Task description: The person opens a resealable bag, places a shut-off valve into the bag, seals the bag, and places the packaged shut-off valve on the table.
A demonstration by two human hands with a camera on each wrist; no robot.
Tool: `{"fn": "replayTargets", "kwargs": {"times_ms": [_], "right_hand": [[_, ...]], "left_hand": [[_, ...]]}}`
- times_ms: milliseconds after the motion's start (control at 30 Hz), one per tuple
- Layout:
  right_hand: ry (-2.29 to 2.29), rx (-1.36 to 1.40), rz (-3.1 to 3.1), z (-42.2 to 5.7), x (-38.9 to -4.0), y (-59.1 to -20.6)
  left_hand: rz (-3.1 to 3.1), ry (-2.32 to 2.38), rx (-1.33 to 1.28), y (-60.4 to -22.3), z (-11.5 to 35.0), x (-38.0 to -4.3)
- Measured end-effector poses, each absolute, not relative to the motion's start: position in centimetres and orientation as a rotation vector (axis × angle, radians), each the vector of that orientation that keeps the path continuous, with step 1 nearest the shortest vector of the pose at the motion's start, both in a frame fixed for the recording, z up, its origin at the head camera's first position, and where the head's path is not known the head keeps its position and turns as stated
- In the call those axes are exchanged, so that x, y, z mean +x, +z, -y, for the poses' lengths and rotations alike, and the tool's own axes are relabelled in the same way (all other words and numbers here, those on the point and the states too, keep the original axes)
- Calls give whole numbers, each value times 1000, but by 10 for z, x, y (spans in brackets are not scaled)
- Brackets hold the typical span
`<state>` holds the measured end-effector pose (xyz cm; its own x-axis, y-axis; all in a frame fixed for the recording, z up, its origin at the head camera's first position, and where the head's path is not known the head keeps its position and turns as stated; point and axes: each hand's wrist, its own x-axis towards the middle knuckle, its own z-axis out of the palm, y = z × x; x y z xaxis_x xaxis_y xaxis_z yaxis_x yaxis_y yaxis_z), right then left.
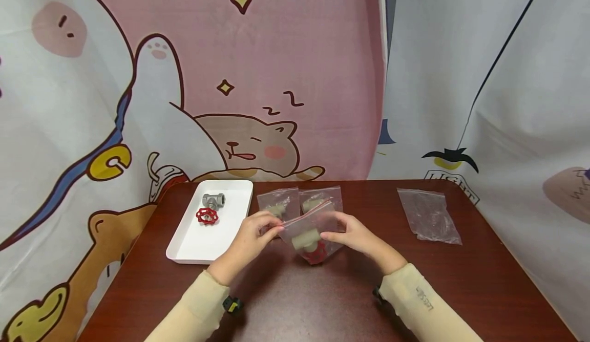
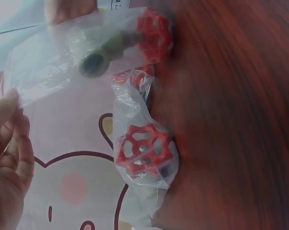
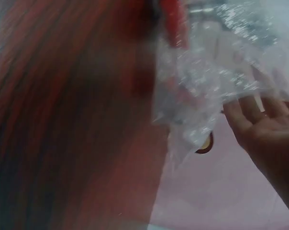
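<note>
Between my hands, above the table, hangs a clear zip bag (image 1: 289, 229) containing a valve with a pale greenish body (image 1: 306, 239) and a red handwheel (image 1: 316, 254). My left hand (image 1: 249, 235) pinches the bag's zip edge at its left corner. On the other side, my right hand (image 1: 357, 235) grips the bag, thumb in front and fingers behind the plastic. The left wrist view shows the bagged valve (image 2: 99, 50) sideways, its wheel toward the tabletop. Just behind lie two more bagged valves, one on the left (image 1: 277, 209) and one on the right (image 1: 313, 202).
A white tray (image 1: 195, 247) on the left carries an unbagged grey valve (image 1: 213, 201) with a red handwheel (image 1: 207, 216). Flat on the right of the brown table (image 1: 295, 306) lies an empty zip bag (image 1: 428, 216). Printed cloth hangs along the table's back edge.
</note>
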<state>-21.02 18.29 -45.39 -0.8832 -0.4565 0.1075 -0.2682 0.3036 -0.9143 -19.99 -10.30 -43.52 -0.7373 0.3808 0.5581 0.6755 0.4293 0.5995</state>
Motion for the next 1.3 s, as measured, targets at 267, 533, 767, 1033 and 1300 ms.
{"fn": "replayTargets", "kwargs": {"times_ms": [267,533,767,1033,1300], "right_hand": [[-1659,-755,-2344,-190,-213,-464],[-1782,-746,-2360,-185,-212,-469],[-1816,-699,-2327,-183,-210,-469],[-1853,-628,-2299,-183,-209,-471],[-1933,-610,-2274,-177,-208,-473]], "left_hand": [[2360,-1233,-829,-441,109,-201],[2374,-1290,-735,-438,128,-200],[2405,-1037,-484,-436,182,-203],[2612,-851,-154,-445,258,-201],[2874,-1001,211,-464,307,-192]]}}
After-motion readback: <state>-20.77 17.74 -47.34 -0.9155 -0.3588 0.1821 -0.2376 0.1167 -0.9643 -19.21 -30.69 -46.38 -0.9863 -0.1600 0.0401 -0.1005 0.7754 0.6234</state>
